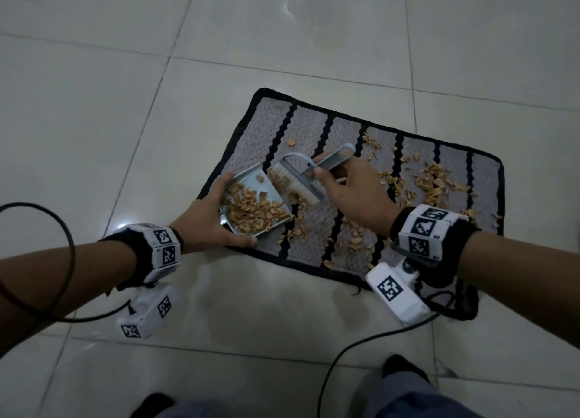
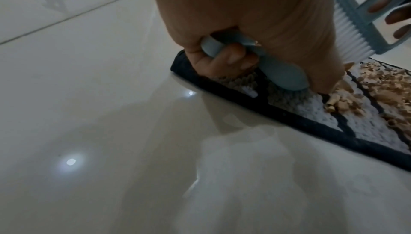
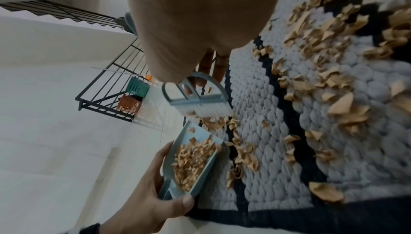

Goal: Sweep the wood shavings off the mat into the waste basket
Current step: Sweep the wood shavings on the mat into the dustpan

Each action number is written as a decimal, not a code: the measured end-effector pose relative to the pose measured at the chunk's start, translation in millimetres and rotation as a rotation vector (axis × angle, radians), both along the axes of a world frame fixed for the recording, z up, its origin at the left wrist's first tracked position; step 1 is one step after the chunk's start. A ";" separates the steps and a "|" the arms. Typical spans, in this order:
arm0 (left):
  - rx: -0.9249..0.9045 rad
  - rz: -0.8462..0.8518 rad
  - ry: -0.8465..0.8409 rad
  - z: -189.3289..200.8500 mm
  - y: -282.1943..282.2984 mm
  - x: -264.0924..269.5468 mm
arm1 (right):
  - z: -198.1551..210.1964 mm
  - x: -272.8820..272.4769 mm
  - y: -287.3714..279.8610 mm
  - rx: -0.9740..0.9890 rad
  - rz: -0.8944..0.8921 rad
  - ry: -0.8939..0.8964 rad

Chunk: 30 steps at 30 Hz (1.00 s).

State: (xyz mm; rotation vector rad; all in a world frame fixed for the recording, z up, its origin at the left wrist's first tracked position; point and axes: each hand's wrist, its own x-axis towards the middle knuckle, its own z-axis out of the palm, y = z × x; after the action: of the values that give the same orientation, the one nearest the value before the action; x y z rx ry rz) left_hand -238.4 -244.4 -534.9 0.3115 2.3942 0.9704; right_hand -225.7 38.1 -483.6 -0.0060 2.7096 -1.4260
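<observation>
Risking spillage: the dustpan point(image 1: 251, 204) is sitting heaped with shavings point(image 1: 257, 210) at the mat's point(image 1: 314, 125) left edge, so tilting it or a hard stroke from the brush point(image 1: 301, 182) could be flicking curls onto the floor point(image 1: 94, 103). Left hand point(image 1: 204, 223) is gripping the dustpan from behind, fingers curled round its handle. Right hand point(image 1: 354, 191) is clamping the brush handle, bristles meeting the pan's lip. Many shavings are lying across the mat's middle and right side. No waste basket is showing for certain.

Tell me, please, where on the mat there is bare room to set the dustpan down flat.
Free: the far left stripes of the mat, beyond the brush. Crowded: shavings litter the right half and the near edge beside the dustpan.
</observation>
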 end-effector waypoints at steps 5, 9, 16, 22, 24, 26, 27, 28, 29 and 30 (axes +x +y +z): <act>0.028 0.020 0.038 5.2 -2.9 -3.3 | 2.4 0.3 0.1 -0.022 0.002 0.012; 0.030 0.023 0.046 8.8 -12.3 -2.9 | 7.9 9.5 -0.3 0.021 0.152 -0.023; -0.039 0.063 0.026 13.1 -32.6 5.3 | 3.0 8.8 1.4 0.233 0.449 -0.211; -0.082 0.041 -0.031 13.2 -34.2 12.8 | -1.7 -15.4 6.6 0.289 0.275 -0.100; -0.092 0.040 -0.037 13.7 -32.6 14.7 | 5.8 -19.3 9.0 0.263 0.232 -0.059; -0.092 0.029 -0.055 13.5 -32.4 15.9 | 9.1 -15.2 8.5 0.230 0.292 -0.049; -0.094 0.019 -0.065 12.6 -33.0 16.2 | 9.0 -10.0 7.1 0.213 0.337 -0.075; -0.100 0.008 -0.074 12.3 -33.6 16.7 | 6.1 -4.5 6.2 0.202 0.377 -0.121; -0.108 0.003 -0.082 11.5 -34.7 17.0 | 2.6 1.2 5.0 0.203 0.412 -0.175; -0.115 0.003 -0.086 11.0 -35.7 17.3 | -1.6 6.1 4.1 0.212 0.445 -0.214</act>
State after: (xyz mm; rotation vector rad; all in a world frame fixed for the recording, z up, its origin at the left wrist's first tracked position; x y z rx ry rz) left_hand -221.1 -280.0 -523.9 0.2192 2.3613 0.8262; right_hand -219.6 42.2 -485.3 -0.3925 2.4614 -0.9540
